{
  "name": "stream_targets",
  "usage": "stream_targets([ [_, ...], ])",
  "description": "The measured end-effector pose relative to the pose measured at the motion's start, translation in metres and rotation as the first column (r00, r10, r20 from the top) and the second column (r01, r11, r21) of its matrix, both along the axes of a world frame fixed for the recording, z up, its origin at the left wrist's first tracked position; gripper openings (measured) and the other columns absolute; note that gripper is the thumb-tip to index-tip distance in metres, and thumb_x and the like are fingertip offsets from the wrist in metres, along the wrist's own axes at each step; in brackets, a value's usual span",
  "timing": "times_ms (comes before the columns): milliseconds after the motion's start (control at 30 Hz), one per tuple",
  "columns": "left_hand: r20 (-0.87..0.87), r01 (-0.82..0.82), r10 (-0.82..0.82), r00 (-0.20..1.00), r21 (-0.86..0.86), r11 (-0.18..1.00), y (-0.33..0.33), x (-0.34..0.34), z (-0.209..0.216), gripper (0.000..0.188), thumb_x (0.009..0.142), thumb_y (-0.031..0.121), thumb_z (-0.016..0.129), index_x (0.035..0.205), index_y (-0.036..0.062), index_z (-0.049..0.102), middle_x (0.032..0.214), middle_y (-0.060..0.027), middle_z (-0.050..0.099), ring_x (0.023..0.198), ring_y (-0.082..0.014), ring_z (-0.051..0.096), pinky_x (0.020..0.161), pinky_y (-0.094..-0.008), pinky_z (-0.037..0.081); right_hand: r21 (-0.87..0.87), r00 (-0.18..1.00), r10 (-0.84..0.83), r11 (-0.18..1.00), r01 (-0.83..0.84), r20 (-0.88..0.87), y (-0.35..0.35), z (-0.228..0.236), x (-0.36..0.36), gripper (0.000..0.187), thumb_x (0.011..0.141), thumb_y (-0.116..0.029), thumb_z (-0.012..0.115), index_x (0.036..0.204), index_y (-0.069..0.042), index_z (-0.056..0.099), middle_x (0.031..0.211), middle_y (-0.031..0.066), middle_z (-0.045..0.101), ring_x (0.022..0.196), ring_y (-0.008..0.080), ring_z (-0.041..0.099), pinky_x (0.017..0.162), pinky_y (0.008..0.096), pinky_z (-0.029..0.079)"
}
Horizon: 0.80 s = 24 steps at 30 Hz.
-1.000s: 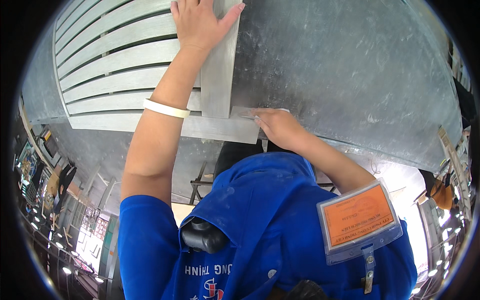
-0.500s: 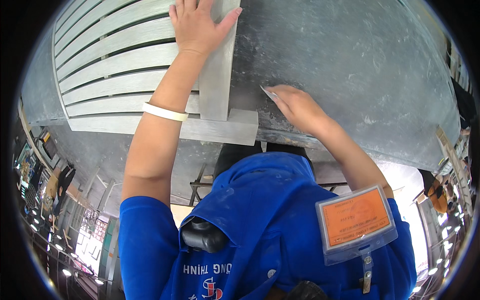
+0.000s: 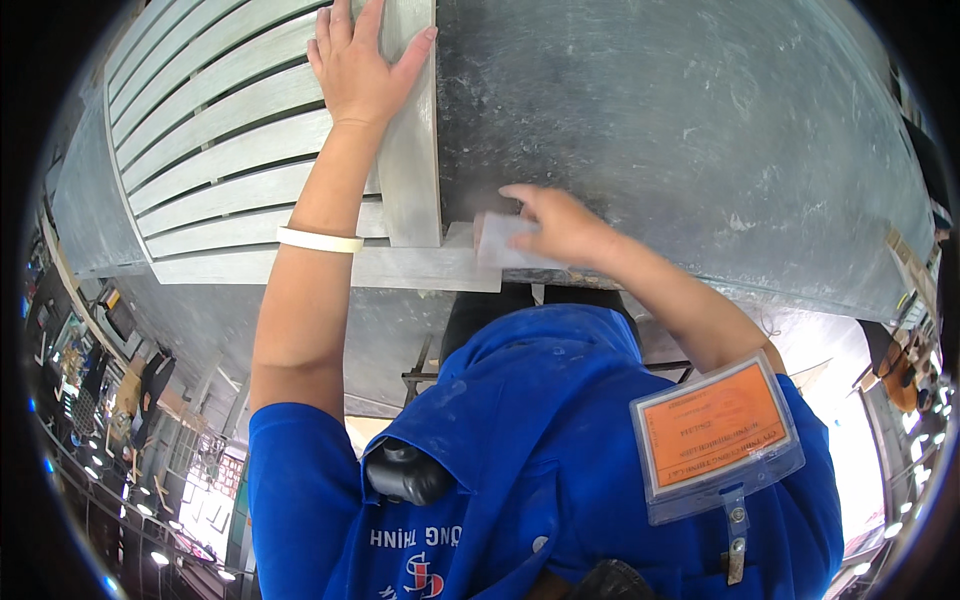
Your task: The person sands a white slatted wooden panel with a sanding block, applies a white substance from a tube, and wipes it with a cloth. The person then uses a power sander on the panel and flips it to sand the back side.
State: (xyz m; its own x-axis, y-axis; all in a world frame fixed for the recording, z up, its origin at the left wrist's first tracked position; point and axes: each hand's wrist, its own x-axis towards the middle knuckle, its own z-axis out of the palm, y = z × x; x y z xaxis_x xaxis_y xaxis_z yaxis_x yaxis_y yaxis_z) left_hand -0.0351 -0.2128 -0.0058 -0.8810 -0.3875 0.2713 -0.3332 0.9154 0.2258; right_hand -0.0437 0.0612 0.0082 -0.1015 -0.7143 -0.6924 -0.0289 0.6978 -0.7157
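**While my left hand (image 3: 355, 80) braces the slatted panel (image 3: 230, 160), my right hand (image 3: 560, 225) holds a sheet (image 3: 510, 240) by its corner**

Because the pale grey panel lies flat on the dark table (image 3: 650, 140), my left hand rests open across its upright board (image 3: 410, 180), fingers spread, I judge, to steady it. At the panel's lower right corner, my right hand grips the thin, pale sheet, apparently pinched by the thumb so most of its face stays free; blur hides whether it touches the bottom rail (image 3: 220, 268). The panel's near edge runs along the table's rim, just before my body, so I have little slack there. Rightward of the panel, the tabletop stretches wide, giving my right arm room to swing.
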Motion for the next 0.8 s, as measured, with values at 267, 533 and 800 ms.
stream_targets([
  [267,-0.001,-0.001,0.001,1.0,-0.013,1.0,0.0,0.0,0.0,0.071,0.078,0.037,0.07,0.139,0.008,0.045,0.141,-0.0266,0.039,0.129,-0.0444,0.035,0.107,-0.0537,0.026,-0.296,0.898,0.024,0.94,-0.169,-0.439,-0.021,-0.006,0.034,0.009,0.082,-0.007,0.055,0.084,-0.001,0.061,0.094,0.0149,0.06,0.098,0.0314,0.059,0.083,0.0432,0.05],
  [533,-0.032,-0.003,0.003,0.999,0.013,1.0,0.0,0.001,0.0,0.072,0.078,0.038,0.07,0.138,0.0083,0.046,0.141,-0.0268,0.039,0.131,-0.0452,0.034,0.107,-0.055,0.025,-0.499,0.98,0.013,0.859,-0.113,-0.2,-0.015,-0.038,0.055,0.023,0.09,-0.013,0.054,0.103,0.003,0.065,0.109,0.0173,0.063,0.102,0.0367,0.058,0.092,0.0436,0.045],
  [800,-0.036,-0.018,0.019,0.999,0.019,1.0,0.001,0.002,0.002,0.072,0.077,0.039,0.07,0.138,0.0088,0.046,0.142,-0.0263,0.039,0.131,-0.045,0.033,0.107,-0.0566,0.025,-0.239,0.968,0.191,0.944,-0.227,-0.164,-0.021,-0.021,0.05,0.03,0.095,-0.016,0.047,0.112,0.002,0.064,0.114,0.019,0.063,0.104,0.0368,0.057,0.097,0.0438,0.042],
])
